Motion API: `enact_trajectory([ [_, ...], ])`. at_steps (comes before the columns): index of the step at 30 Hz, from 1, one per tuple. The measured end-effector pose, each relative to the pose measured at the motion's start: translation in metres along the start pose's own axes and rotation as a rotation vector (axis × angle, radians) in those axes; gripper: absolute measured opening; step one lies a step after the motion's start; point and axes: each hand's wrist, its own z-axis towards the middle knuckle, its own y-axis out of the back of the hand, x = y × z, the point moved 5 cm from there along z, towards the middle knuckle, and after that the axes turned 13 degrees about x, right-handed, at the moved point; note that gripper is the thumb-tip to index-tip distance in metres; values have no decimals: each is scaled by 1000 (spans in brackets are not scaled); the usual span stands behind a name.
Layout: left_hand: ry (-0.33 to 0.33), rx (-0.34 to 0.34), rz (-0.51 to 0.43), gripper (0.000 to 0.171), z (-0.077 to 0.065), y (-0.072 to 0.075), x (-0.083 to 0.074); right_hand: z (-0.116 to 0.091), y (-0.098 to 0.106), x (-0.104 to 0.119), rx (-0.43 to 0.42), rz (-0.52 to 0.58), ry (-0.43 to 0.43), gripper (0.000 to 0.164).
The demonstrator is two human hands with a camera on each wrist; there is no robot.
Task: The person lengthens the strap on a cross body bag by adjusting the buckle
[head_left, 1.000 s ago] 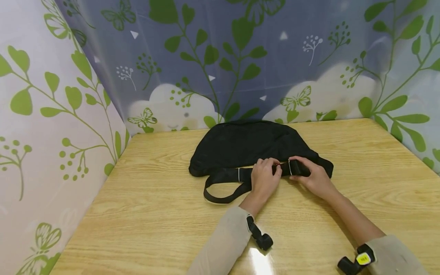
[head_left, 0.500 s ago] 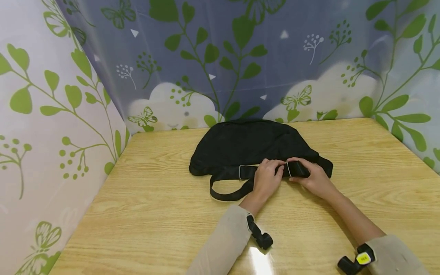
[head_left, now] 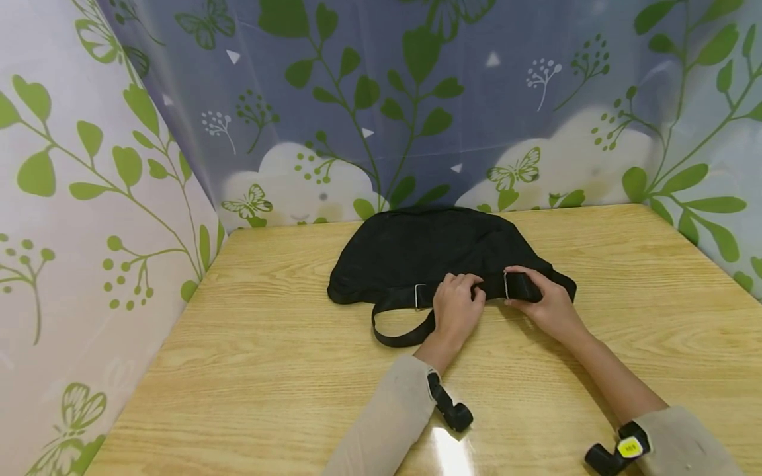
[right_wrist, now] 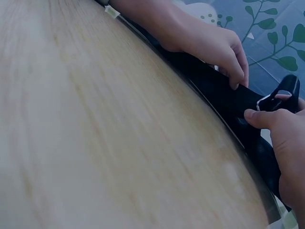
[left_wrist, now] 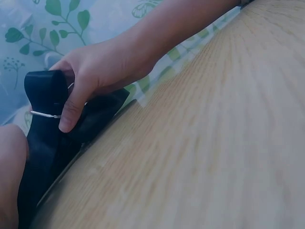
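A black bag (head_left: 428,244) lies flat on the wooden table, its strap (head_left: 493,285) along the near edge. My left hand (head_left: 457,307) pinches the strap near its middle. To its right, my right hand (head_left: 550,307) holds the strap between thumb and fingers at a metal slider buckle (head_left: 507,285). A short fold of webbing (left_wrist: 45,86) stands up past this buckle in the left wrist view. Left of my left hand are a second metal buckle (head_left: 417,296) and a hanging strap loop (head_left: 399,342). My left fingertips partly hide the webbing.
The wooden table (head_left: 268,383) reaches back to a patterned cloth wall (head_left: 333,79), which the bag's far edge nearly meets. Another cloth wall (head_left: 89,165) rises at the left. Black bands (head_left: 446,403) sit on both sleeve cuffs.
The strap loop at the left has become smaller. My left hand shifted right, then back left. My right hand and its buckle came closer to the left hand, then moved apart again.
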Motion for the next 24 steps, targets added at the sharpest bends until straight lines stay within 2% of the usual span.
enact_trajectory([
  [6,-77,98,-104,15,0,-4,-4,0,-5,0,66,-12,92,62],
  [8,-84,94,-128,17,0,-4,-4,0,-4,1,63,-15,83,62],
  [13,-141,-12,-229,18,0,3,-5,0,-3,2,46,-35,46,61],
  [15,-159,-5,-266,18,0,3,-6,1,-3,2,40,-40,55,61],
  [17,-142,48,-275,20,0,0,-5,1,-2,2,36,-38,73,61],
  [20,-95,129,-233,25,0,-6,-4,1,-2,2,34,-33,88,62],
  [22,-64,130,-152,26,0,-7,-3,1,-2,3,34,-31,91,62],
  [24,-36,101,-59,22,0,-6,-2,1,-2,2,32,-32,88,62],
])
